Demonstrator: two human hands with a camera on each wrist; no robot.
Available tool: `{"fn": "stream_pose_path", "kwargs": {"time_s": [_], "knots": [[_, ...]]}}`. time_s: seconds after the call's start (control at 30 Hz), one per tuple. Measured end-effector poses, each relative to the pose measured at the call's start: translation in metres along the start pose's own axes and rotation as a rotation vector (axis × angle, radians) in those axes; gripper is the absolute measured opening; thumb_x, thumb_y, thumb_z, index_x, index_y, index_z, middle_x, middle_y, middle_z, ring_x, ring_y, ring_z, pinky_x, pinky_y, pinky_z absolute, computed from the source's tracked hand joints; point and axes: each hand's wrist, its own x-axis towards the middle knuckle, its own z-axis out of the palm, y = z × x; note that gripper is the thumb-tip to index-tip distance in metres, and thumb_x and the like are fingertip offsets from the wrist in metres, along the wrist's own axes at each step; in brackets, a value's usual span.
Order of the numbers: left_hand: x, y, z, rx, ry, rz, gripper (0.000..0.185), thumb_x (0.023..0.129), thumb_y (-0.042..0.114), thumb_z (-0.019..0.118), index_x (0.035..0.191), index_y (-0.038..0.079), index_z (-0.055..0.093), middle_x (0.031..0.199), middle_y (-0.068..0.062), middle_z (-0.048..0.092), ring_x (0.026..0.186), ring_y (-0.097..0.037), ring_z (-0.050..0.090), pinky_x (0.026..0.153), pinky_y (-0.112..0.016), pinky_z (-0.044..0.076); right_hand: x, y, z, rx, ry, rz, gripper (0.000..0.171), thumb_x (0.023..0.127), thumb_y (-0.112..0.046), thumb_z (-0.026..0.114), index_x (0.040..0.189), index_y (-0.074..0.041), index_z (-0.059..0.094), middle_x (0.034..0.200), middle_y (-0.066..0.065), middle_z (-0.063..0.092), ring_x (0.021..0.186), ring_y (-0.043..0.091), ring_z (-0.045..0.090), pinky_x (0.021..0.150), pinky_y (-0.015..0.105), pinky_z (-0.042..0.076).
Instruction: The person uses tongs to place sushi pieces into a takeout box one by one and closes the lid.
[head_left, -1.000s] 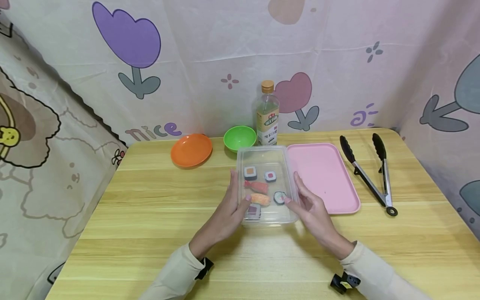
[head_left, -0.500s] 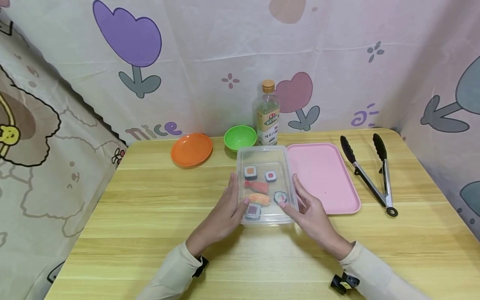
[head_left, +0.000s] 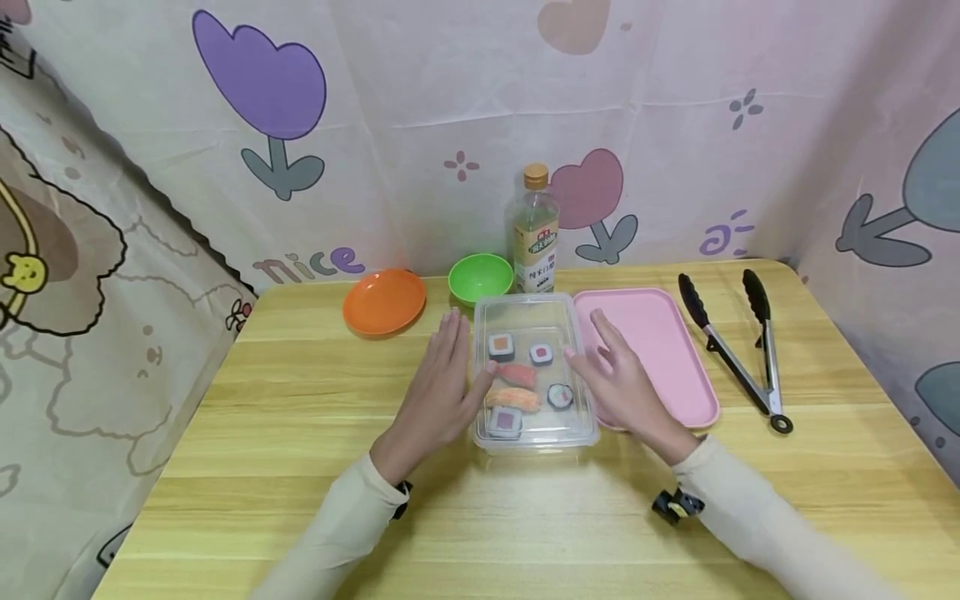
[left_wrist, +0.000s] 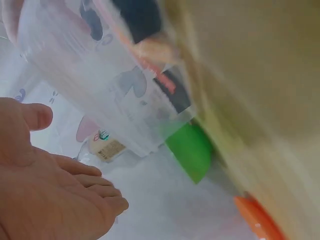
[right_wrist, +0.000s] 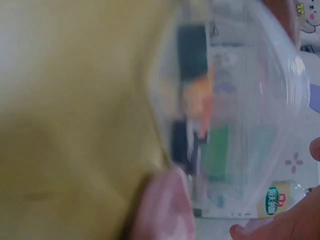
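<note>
A clear plastic container (head_left: 532, 315) stands in the middle of the table, with several sushi pieces (head_left: 514, 400) showing through it. My left hand (head_left: 442, 396) is beside its left wall, fingers straight and together, thumb over the rim in the head view. On the other side my right hand (head_left: 624, 387) has its fingers spread and extended, overlapping the pink tray. Neither hand grips anything. The left wrist view shows the open palm (left_wrist: 55, 185) apart from the container's wall (left_wrist: 85, 75). Only part of the right hand (right_wrist: 295, 220) shows in the right wrist view.
An orange plate (head_left: 384, 302) and a green bowl (head_left: 480, 279) are at the back edge, beside a bottle (head_left: 536, 242) with an orange cap. Right of the container lies a pink tray (head_left: 667, 350), then spread tongs (head_left: 738, 358). A printed cloth (head_left: 405, 100) hangs behind.
Both hands have let go of the container's sides and straightened their fingers, rising a little and moving outward. The container and its sushi pieces stay in place.
</note>
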Motion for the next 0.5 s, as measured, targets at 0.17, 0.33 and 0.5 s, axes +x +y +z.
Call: {"fn": "stream_pose_path", "kwargs": {"time_s": [0.17, 0.33, 0.5], "knots": [[0.028, 0.003, 0.001, 0.113, -0.026, 0.017, 0.070, 0.110, 0.039, 0.034, 0.158, -0.007, 0.015, 0.167, -0.020, 0.007, 0.155, -0.028, -0.001, 0.123, -0.043, 0.005, 0.033, -0.003, 0.001, -0.176, -0.058, -0.053, 0.078, 0.105, -0.040, 0.053, 0.161, 0.001, 0.016, 0.168, 0.014, 0.007, 0.154, 0.031, 0.007, 0.121, 0.053, 0.010], [0.051, 0.006, 0.011, 0.210, -0.079, 0.032, 0.066, 0.110, 0.036, 0.033, 0.157, -0.009, 0.020, 0.166, -0.022, 0.013, 0.155, -0.032, 0.006, 0.123, -0.041, 0.004, 0.054, 0.001, 0.012, -0.456, -0.146, -0.169, 0.083, 0.105, -0.048, 0.048, 0.156, 0.010, 0.019, 0.166, 0.022, 0.006, 0.154, 0.034, 0.000, 0.122, 0.050, 0.004], [0.060, 0.002, 0.021, 0.304, -0.092, 0.041, 0.065, 0.109, 0.034, 0.035, 0.156, -0.010, 0.024, 0.164, -0.024, 0.019, 0.153, -0.033, 0.014, 0.123, -0.044, 0.009, 0.060, 0.005, 0.022, -0.662, -0.188, -0.242, 0.086, 0.103, -0.047, 0.052, 0.152, 0.017, 0.022, 0.163, 0.030, 0.008, 0.153, 0.039, 0.005, 0.122, 0.049, 0.007]]}}
